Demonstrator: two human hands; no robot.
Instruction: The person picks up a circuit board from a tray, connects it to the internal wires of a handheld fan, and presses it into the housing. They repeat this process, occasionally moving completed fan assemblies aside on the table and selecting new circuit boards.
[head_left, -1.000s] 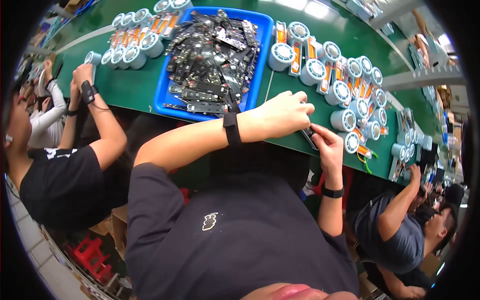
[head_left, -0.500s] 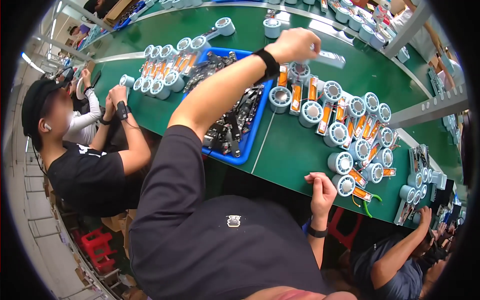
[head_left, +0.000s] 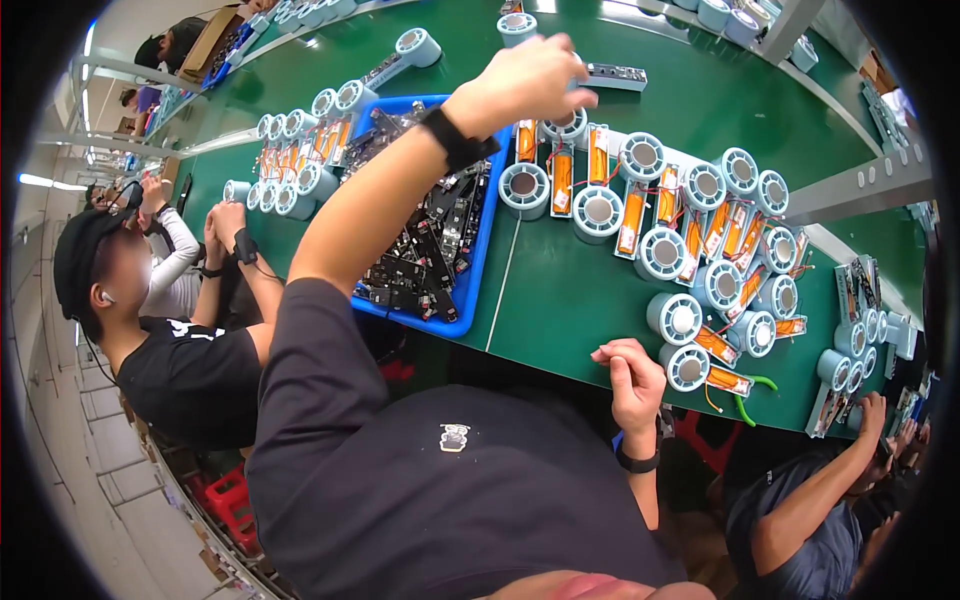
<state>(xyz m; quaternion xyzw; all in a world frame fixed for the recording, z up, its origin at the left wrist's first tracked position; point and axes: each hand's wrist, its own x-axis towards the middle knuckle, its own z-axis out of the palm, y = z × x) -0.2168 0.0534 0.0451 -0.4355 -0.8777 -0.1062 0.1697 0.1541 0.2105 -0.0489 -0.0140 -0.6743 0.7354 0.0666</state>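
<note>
My left hand (head_left: 530, 85) reaches to the far side of the green table, fingers apart. Just beside its fingertips lies a pale blue handheld fan body (head_left: 618, 76), its handle pointing right with a dark inner strip showing; the hand partly covers its round head. Below that hand is another round fan head (head_left: 566, 128), also partly covered. My right hand (head_left: 636, 388) hovers at the table's near edge, fingers curled in and nothing visible in them. It is nearest to a fan unit (head_left: 687, 368) with an orange-wrapped battery in its handle.
A blue bin (head_left: 470, 290) full of small black parts sits under my left arm. Rows of fan units (head_left: 662, 253) spread to the right, more (head_left: 295, 190) to the left. Green-handled pliers (head_left: 745, 405) lie at the near edge. Co-workers sit left (head_left: 190, 370) and right (head_left: 800, 510).
The fan body, blurred in my left hand before, now lies on the table, and the fingers have spread. My right hand stays nearly in place. The whole view has shifted slightly.
</note>
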